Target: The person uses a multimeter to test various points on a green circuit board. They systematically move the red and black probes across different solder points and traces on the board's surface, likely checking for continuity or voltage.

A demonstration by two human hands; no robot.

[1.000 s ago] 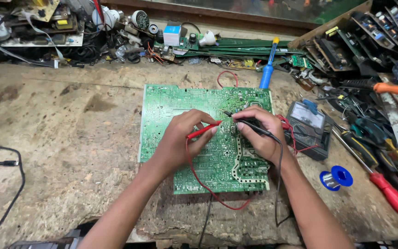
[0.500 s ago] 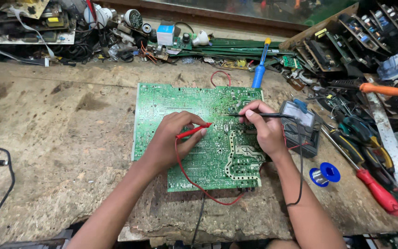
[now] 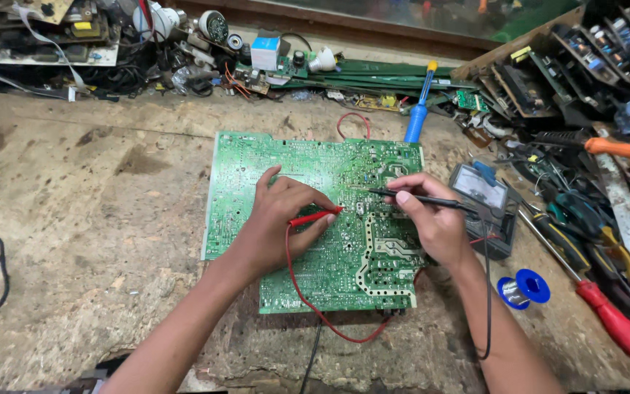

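Solder spool [image 3: 523,287], meter [image 3: 484,197] beside circuit board [image 3: 315,219] — screwdrivers beyond.

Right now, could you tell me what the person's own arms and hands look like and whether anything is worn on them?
Both forearms are bare from the frame's lower edge to the fingers: no sleeves or gloves show. The left hand and the right hand carry no visible rings, watch or bands. Nails look short and unpainted. Nothing is strapped or taped to either wrist.

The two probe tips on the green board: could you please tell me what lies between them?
In the head view, only bare green board with solder joints separates the red probe from the black probe.
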